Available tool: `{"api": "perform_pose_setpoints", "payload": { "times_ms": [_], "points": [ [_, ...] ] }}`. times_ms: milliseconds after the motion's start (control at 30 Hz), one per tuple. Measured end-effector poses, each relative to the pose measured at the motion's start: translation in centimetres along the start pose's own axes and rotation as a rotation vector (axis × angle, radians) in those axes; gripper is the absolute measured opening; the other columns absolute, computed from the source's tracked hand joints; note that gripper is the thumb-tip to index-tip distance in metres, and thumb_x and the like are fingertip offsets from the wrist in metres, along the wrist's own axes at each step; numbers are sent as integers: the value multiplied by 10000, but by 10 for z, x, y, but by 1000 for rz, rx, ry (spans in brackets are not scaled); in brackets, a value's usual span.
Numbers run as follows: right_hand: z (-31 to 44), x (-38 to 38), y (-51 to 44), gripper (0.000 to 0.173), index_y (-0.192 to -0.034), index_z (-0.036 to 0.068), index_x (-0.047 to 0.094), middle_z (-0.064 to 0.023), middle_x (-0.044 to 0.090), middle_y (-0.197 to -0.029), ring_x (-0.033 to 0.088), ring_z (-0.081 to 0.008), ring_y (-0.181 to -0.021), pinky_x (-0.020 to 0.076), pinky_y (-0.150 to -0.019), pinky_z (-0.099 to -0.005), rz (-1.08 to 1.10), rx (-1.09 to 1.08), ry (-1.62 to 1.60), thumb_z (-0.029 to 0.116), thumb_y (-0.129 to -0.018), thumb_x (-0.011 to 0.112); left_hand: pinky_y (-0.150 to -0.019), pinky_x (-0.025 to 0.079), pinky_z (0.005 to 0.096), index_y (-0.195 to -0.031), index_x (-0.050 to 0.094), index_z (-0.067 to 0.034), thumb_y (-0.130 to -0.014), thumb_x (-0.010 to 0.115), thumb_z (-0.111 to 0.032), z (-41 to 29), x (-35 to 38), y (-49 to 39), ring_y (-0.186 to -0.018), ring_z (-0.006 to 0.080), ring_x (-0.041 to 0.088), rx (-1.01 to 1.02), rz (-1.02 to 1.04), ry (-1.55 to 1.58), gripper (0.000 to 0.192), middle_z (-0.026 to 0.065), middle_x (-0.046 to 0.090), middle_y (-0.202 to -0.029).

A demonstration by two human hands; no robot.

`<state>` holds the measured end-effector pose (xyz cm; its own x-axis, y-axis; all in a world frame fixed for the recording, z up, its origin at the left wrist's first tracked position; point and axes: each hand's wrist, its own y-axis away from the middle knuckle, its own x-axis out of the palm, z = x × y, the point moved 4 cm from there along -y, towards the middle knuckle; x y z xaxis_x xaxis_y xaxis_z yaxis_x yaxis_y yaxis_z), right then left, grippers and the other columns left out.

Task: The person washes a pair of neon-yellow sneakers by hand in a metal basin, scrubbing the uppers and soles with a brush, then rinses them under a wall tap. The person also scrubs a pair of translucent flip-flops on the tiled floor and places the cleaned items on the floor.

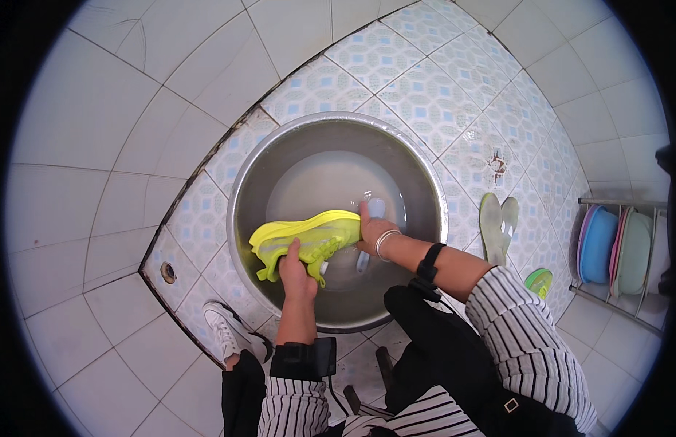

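Note:
A neon yellow-green running shoe [305, 237] is held on its side above cloudy water in a large round metal basin [442, 218]. The fingers of my left hand [298, 278] reach into the shoe's ankle opening, with the thumb on its side. At the toe end, my right hand [375, 228] grips the shoe. Partly behind that hand lies a brush with a pale blue-white handle [363, 262], in the water. The shoe's laces face toward me.
A pair of insoles [493, 226] and another yellow-green shoe [539, 283] rest on the tiled floor at the right. Further right, a metal rack [616, 203] holds several plastic basins. Tiled walls rise at both sides. A drain hole [168, 272] is at the left.

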<state>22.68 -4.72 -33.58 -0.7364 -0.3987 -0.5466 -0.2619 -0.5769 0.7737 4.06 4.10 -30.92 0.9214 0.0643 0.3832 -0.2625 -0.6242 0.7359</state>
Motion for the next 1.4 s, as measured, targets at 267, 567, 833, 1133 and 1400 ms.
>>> {"api": "perform_pose_setpoints", "payload": {
  "times_ms": [267, 567, 833, 1133, 1400],
  "points": [
    [-10, -34, -19, 881, -1524, 265, -72, -327, 543, -1161, 624, -428, -1011, 508, -862, -468, -351, 12, -25, 98, -873, 497, -895, 511, 398, -1239, 518, 39, -900, 557, -14, 22, -10, 5, -1040, 286, 613, -238, 75, -84, 346, 141, 604, -1179],
    [60, -18, 75, 776, -1533, 312, 66, -218, 629, -865, 650, -368, -765, 525, -694, -460, -51, -490, 172, 375, -910, 525, -837, 513, 348, -1225, 535, 29, -911, 514, -47, 44, -13, 21, -985, 240, 614, -133, -26, -41, 324, 105, 614, -1106],
    [54, -16, 45, 506, -1464, 362, 339, -158, 671, -1011, 660, -346, -886, 531, -763, -415, -51, -549, 16, 444, -978, 453, -959, 441, 336, -1347, 453, 8, -944, 525, -79, 41, 0, 36, -1156, 216, 530, -17, 20, -13, 418, 96, 534, -1289],
    [46, -25, 36, 524, -1431, 260, 422, -176, 650, -1137, 652, -334, -976, 514, -873, -398, -160, -414, -145, 401, -942, 545, -964, 434, 346, -1319, 486, 18, -927, 556, -61, 55, -4, 33, -1135, 235, 549, -79, -33, 41, 406, 113, 553, -1277],
    [25, -9, 6, 533, -1428, 296, 424, -169, 664, -1089, 641, -335, -1005, 488, -898, -414, -147, -362, -217, 439, -931, 548, -940, 456, 356, -1266, 513, 32, -905, 550, -15, 56, -6, 23, -1075, 246, 576, -34, -40, -7, 366, 113, 587, -1210]
  ]
}}
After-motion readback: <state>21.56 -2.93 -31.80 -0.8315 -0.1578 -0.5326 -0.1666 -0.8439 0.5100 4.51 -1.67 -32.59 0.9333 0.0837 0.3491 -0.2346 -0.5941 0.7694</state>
